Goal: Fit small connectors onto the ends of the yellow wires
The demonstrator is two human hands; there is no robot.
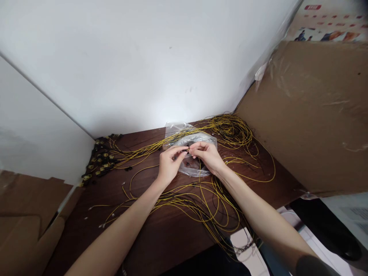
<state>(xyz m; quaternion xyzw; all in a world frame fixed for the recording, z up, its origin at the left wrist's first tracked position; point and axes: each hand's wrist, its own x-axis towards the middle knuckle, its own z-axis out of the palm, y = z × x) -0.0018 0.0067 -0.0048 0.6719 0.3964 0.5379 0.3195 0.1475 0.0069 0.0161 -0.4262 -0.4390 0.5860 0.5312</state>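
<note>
My left hand [169, 163] and my right hand [209, 156] meet fingertip to fingertip over a clear plastic bag [211, 141]. Both are closed in a pinch. A yellow wire [200, 173] rises from the lower bundle to my right hand, which holds its end. Between the fingertips is a tiny dark and orange piece, too small to name, that my left fingers pinch too. Small dark parts lie in the bag, partly hidden by the hands. A loose bundle of yellow and black wires [201, 218] spreads below, some with small white connectors [102, 225] at their ends.
Another wire bundle [152, 147] crosses the brown table [138, 245] behind my hands. It runs from several black and yellow parts [100, 157] at left to a coil [231, 130] at right. A white wall [143, 69] and cardboard [310, 115] enclose the table.
</note>
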